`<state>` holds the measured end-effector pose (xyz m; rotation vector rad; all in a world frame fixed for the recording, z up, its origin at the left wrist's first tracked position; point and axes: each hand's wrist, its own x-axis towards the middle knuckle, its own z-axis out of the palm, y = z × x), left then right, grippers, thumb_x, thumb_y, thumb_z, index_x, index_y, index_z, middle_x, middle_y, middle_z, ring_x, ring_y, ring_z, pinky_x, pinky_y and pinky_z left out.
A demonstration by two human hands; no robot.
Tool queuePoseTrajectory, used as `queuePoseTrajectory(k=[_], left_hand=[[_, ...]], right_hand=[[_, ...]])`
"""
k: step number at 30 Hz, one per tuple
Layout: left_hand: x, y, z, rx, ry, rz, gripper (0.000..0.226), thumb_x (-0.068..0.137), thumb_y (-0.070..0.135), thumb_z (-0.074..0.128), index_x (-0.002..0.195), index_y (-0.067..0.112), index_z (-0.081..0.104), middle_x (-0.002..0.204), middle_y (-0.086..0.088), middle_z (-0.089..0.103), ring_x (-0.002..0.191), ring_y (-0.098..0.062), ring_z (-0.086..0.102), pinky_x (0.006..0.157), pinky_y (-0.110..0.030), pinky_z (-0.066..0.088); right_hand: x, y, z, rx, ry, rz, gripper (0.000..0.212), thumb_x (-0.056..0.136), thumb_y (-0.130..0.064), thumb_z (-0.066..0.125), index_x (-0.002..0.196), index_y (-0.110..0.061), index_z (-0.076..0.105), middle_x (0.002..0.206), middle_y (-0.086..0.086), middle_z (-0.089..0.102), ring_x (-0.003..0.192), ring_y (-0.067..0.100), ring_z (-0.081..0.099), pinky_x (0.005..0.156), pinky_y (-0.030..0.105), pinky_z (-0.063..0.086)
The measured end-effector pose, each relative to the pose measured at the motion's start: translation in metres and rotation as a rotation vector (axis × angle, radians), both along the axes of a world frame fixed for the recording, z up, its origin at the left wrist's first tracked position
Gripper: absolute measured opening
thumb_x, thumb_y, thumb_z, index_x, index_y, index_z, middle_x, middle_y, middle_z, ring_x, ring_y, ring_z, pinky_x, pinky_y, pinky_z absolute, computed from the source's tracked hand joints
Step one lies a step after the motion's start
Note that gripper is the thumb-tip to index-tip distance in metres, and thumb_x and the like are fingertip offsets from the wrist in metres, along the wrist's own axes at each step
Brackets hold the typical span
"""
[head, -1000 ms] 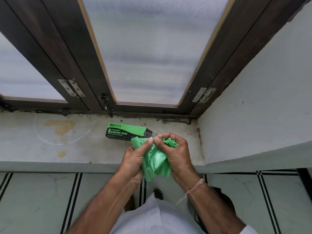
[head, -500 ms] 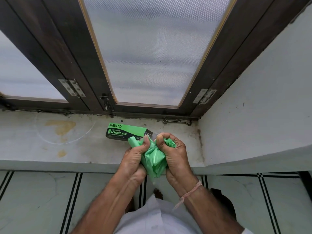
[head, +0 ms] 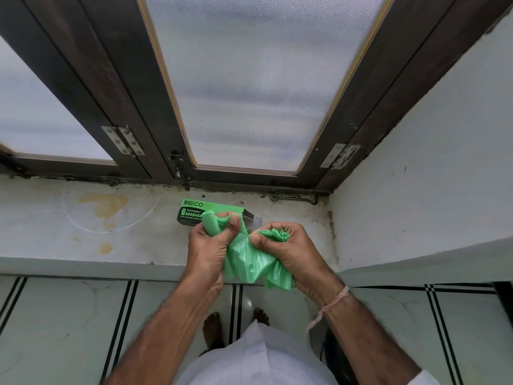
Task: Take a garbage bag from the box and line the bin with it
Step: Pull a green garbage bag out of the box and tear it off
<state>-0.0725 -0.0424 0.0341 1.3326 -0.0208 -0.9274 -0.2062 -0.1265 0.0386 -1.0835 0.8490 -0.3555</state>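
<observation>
A crumpled green garbage bag (head: 249, 265) is stretched between both hands above the front edge of the window sill. My left hand (head: 211, 245) grips a rolled end of it, and my right hand (head: 288, 248) grips a bunched end; loose film hangs below them. Behind the hands a green and black garbage bag box (head: 200, 211) lies flat on the sill, its right end open. A dark object (head: 330, 348) shows by my right forearm; I cannot tell whether it is the bin.
The stained white window sill (head: 97, 232) runs under a dark-framed frosted window (head: 249, 87). A white wall (head: 430, 162) closes the right side. Below is a tiled floor (head: 69, 323) with black stripes, with my bare feet (head: 213, 326) on it.
My hands have drawn apart sideways, spreading the bag wider between them. The box has not moved.
</observation>
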Motion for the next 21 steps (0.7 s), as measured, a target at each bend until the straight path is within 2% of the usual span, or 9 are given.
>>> queuePoseTrajectory(k=[5, 9, 12, 17, 21], left_hand=[[-0.002, -0.003, 0.001, -0.041, 0.064, 0.053, 0.023, 0.065, 0.018, 0.08, 0.082, 0.012, 0.067, 0.064, 0.006, 0.073, 0.062, -0.007, 0.07, 0.059, -0.026, 0.061], [-0.008, -0.005, -0.001, -0.068, 0.131, 0.081, 0.021, 0.066, 0.017, 0.079, 0.082, 0.013, 0.066, 0.067, 0.006, 0.073, 0.067, -0.011, 0.07, 0.066, -0.03, 0.062], [-0.009, -0.003, -0.003, -0.068, 0.121, 0.051, 0.023, 0.069, 0.02, 0.079, 0.086, 0.013, 0.067, 0.071, 0.004, 0.073, 0.07, -0.013, 0.071, 0.065, -0.031, 0.062], [-0.006, 0.007, 0.003, -0.063, 0.096, -0.185, 0.049, 0.078, 0.035, 0.072, 0.109, -0.002, 0.067, 0.097, -0.017, 0.076, 0.088, -0.03, 0.076, 0.074, -0.039, 0.063], [-0.003, 0.011, 0.003, -0.057, 0.134, -0.273, 0.047, 0.08, 0.018, 0.076, 0.116, -0.011, 0.066, 0.113, -0.024, 0.075, 0.102, -0.034, 0.075, 0.08, -0.037, 0.063]], right_hand=[[0.006, 0.007, -0.001, -0.032, -0.069, -0.131, 0.005, 0.082, -0.004, 0.081, 0.083, -0.002, 0.076, 0.077, 0.011, 0.073, 0.073, 0.022, 0.072, 0.067, 0.032, 0.059], [0.005, 0.015, -0.003, -0.03, -0.055, -0.201, 0.005, 0.08, -0.011, 0.082, 0.079, -0.01, 0.077, 0.076, 0.01, 0.074, 0.073, 0.023, 0.072, 0.066, 0.033, 0.06], [0.005, 0.017, -0.005, -0.051, -0.05, -0.222, 0.006, 0.08, -0.015, 0.082, 0.079, -0.014, 0.077, 0.079, 0.009, 0.075, 0.075, 0.024, 0.072, 0.07, 0.037, 0.061], [0.003, 0.007, -0.003, -0.214, 0.022, -0.14, 0.007, 0.087, -0.012, 0.08, 0.088, -0.006, 0.077, 0.085, 0.005, 0.078, 0.08, 0.02, 0.074, 0.078, 0.038, 0.063], [-0.001, 0.003, 0.002, -0.203, 0.023, -0.08, 0.01, 0.088, -0.012, 0.079, 0.091, -0.003, 0.076, 0.089, 0.006, 0.079, 0.087, 0.02, 0.077, 0.079, 0.036, 0.063]])
